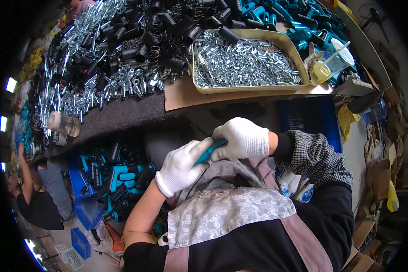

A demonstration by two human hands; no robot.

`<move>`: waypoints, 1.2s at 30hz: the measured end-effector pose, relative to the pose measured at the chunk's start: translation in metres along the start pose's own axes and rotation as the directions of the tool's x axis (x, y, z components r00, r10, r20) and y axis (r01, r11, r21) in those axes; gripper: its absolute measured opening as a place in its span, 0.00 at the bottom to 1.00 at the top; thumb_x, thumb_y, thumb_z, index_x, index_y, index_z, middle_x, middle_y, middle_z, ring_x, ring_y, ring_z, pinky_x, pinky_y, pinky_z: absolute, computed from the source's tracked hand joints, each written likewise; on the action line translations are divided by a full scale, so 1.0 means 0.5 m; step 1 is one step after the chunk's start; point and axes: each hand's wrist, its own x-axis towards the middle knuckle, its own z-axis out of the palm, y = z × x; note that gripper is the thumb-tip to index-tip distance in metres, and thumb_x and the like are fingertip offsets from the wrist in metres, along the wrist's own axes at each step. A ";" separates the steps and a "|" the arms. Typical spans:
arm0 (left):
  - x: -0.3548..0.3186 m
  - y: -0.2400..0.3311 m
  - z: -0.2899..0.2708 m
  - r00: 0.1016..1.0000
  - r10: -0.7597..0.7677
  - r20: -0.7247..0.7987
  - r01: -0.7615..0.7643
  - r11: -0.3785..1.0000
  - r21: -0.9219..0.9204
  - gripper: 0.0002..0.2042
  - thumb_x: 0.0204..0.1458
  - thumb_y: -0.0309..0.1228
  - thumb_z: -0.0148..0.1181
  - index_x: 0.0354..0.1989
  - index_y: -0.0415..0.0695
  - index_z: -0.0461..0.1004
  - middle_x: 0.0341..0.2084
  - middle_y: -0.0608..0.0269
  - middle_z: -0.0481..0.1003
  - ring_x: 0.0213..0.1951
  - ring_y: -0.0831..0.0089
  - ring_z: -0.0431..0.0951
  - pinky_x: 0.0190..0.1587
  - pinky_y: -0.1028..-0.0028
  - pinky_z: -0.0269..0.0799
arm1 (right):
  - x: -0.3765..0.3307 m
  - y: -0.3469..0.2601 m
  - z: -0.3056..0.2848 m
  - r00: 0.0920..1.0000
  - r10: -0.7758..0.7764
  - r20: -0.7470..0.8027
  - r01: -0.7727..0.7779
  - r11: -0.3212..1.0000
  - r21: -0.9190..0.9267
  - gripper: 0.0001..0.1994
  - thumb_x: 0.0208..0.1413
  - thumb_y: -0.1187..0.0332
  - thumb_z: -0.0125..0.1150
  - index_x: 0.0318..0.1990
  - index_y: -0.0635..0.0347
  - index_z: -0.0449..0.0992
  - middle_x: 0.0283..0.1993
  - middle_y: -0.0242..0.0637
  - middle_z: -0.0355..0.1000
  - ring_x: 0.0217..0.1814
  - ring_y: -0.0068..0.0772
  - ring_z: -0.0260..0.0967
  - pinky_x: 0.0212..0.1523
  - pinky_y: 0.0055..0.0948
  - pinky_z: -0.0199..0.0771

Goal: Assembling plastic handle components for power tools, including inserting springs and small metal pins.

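Gloved left hand [179,166] and right hand [245,138], fingers curled, grip a teal casing [205,156] slanting up rightward; metal parts [245,63] fill a tan tray [254,88].

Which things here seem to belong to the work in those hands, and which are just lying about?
Likely part of the work:
teal piece, held by left hand and right hand
teal-and-black pieces
small metal parts in the tray

Apparently just lying about:
plastic cup
clear bottle

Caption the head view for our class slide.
Gloved left hand and right hand grip a teal part beside a bench heaped with metal pieces.
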 end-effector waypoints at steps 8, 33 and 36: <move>0.002 0.011 0.001 0.981 -0.107 -0.161 0.099 0.993 -0.059 0.23 0.40 0.23 0.68 0.50 0.44 0.75 0.40 0.51 0.77 0.41 0.49 0.79 0.42 0.62 0.75 | 0.083 0.145 -0.172 0.757 -0.148 -0.637 -0.174 0.893 -0.415 0.15 0.53 0.58 0.64 0.43 0.56 0.81 0.36 0.48 0.78 0.42 0.52 0.77 0.43 0.43 0.76; -0.009 0.006 -0.001 0.982 -0.063 -0.176 0.080 0.993 0.089 0.23 0.39 0.26 0.71 0.48 0.43 0.77 0.39 0.53 0.79 0.40 0.54 0.80 0.43 0.64 0.76 | 0.087 0.221 -0.184 0.603 -0.106 -0.791 0.059 0.994 -0.089 0.11 0.52 0.64 0.67 0.40 0.60 0.84 0.36 0.43 0.81 0.36 0.38 0.79 0.41 0.31 0.77; -0.008 0.006 0.000 0.983 -0.063 -0.170 0.079 0.993 0.087 0.24 0.37 0.24 0.72 0.48 0.40 0.78 0.39 0.49 0.79 0.39 0.53 0.80 0.43 0.66 0.76 | 0.083 0.223 -0.183 0.613 -0.092 -0.785 0.041 0.996 -0.084 0.11 0.53 0.64 0.67 0.39 0.60 0.84 0.36 0.43 0.81 0.36 0.38 0.79 0.42 0.31 0.77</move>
